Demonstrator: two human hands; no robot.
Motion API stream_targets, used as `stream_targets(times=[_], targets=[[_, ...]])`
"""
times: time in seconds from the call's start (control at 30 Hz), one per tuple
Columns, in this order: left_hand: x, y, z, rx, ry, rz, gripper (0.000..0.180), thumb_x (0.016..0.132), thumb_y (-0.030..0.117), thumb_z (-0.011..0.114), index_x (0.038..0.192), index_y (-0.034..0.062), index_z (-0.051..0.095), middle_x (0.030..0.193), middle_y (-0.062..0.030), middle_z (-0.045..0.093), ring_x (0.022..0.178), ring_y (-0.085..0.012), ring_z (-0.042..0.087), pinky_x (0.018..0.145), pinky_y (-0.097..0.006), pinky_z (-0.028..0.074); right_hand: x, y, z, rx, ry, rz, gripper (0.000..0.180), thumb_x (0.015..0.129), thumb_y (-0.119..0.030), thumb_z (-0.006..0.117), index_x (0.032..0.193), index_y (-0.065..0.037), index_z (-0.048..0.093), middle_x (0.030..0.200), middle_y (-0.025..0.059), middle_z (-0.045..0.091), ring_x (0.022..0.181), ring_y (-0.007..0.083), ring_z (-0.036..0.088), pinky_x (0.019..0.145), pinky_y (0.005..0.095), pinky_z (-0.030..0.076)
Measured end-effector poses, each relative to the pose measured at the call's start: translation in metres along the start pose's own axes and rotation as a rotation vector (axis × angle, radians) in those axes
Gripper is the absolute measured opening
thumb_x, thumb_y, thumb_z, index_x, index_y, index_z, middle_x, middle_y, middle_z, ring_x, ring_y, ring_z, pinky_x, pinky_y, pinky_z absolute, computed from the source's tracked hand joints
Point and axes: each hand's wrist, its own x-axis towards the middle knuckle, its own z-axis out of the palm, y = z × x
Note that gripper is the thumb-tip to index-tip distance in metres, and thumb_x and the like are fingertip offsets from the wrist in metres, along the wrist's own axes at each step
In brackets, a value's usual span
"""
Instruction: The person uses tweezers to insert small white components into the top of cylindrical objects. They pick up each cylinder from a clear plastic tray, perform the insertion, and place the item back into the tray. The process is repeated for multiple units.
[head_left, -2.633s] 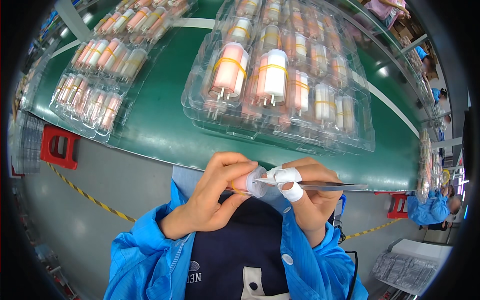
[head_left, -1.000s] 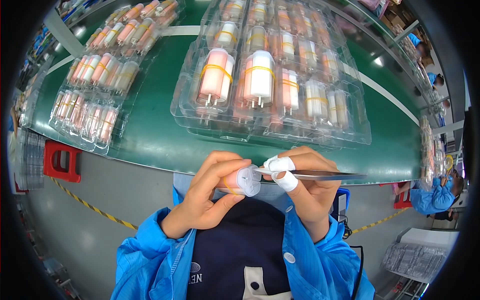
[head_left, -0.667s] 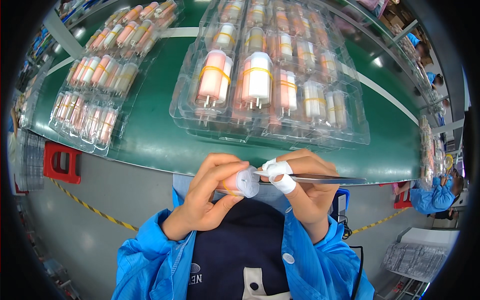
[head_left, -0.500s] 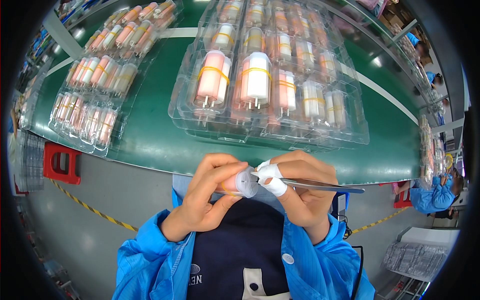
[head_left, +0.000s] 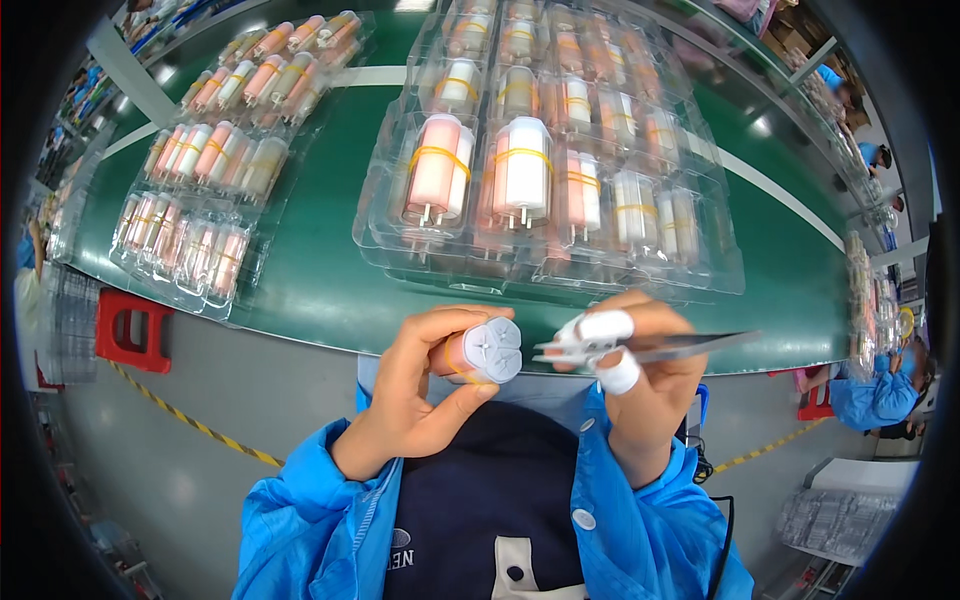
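My left hand (head_left: 408,395) is closed around a bundle of pink cylinders (head_left: 492,350) bound with a yellow rubber band. The bundle's pale grey end, made of several rounded caps, faces right and up toward me. In my right hand (head_left: 650,375), whose thumb and a fingertip are wrapped in white tape, a pair of metal tweezers (head_left: 690,346) is gripped. The tweezers' tips point left at the bundle's end, with a small gap between them. Motion blurs the tweezers, and I cannot make out anything between the tips.
Stacked clear plastic trays (head_left: 440,262) stand ahead on the green table (head_left: 310,310), holding several banded pink and white cylinder bundles (head_left: 526,170). More filled trays (head_left: 185,285) lie at the left. A red stool (head_left: 135,340) is on the floor; a person in blue (head_left: 870,385) is far right.
My right hand has drawn the tweezers away from the bundle, to the right. My left hand has turned the bundle so its capped end shows more fully. The view has shifted slightly.
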Motion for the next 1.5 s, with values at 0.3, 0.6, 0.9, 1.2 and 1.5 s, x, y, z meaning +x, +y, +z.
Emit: stream_targets(times=[0.3, 0.6, 0.9, 1.2, 1.5], targets=[[-0.002, 0.004, 0.003, -0.087, 0.016, -0.114, 0.049, 0.084, 0.005, 0.065, 0.128, -0.0045, 0.044, 0.124, -0.0193, 0.047, 0.112, -0.0255, 0.053, 0.092, -0.033, 0.045, -0.005, 0.009, 0.002, -0.202, -0.081, -0.064, 0.021, 0.078, 0.0, 0.071, 0.098, 0.003, 0.066, 0.09, 0.0161, 0.067, 0.08, 0.0195, 0.065, 0.069, 0.0282, 0.051], [-0.003, 0.0, 0.005, 0.088, 0.063, 0.003, 0.049, 0.081, 0.007, 0.07, 0.125, -0.0038, 0.051, 0.115, -0.0176, 0.054, 0.104, -0.0266, 0.056, 0.089, -0.033, 0.044, -0.007, 0.011, 0.002, -0.162, -0.059, -0.081, 0.02, 0.078, 0.0, 0.07, 0.097, 0.004, 0.066, 0.089, 0.016, 0.066, 0.079, 0.019, 0.064, 0.068, 0.0278, 0.05], [-0.002, 0.007, 0.002, 0.005, 0.016, -0.066, 0.048, 0.085, 0.011, 0.068, 0.127, -0.005, 0.051, 0.114, -0.0162, 0.053, 0.102, -0.0238, 0.057, 0.089, -0.032, 0.045, -0.009, 0.01, 0.002, -0.096, -0.008, -0.024, 0.019, 0.078, 0.001, 0.069, 0.097, 0.004, 0.065, 0.09, 0.0165, 0.066, 0.079, 0.0187, 0.064, 0.068, 0.0279, 0.05], [-0.003, 0.016, 0.005, -0.131, 0.02, -0.206, 0.056, 0.092, 0.03, 0.06, 0.13, -0.0091, 0.045, 0.115, -0.0135, 0.054, 0.105, -0.0187, 0.055, 0.09, -0.031, 0.043, -0.01, 0.008, 0.001, -0.002, 0.012, -0.033, 0.021, 0.077, 0.003, 0.069, 0.097, 0.006, 0.065, 0.091, 0.0182, 0.065, 0.08, 0.0197, 0.064, 0.068, 0.0286, 0.051], [-0.003, 0.015, 0.004, -0.147, 0.004, -0.204, 0.056, 0.092, 0.03, 0.059, 0.13, -0.0092, 0.044, 0.116, -0.0131, 0.054, 0.107, -0.0182, 0.054, 0.092, -0.031, 0.043, -0.01, 0.006, 0.001, 0.0, 0.0, -0.021, 0.021, 0.076, 0.003, 0.07, 0.096, 0.006, 0.065, 0.091, 0.0182, 0.065, 0.08, 0.0194, 0.064, 0.069, 0.0286, 0.051]])
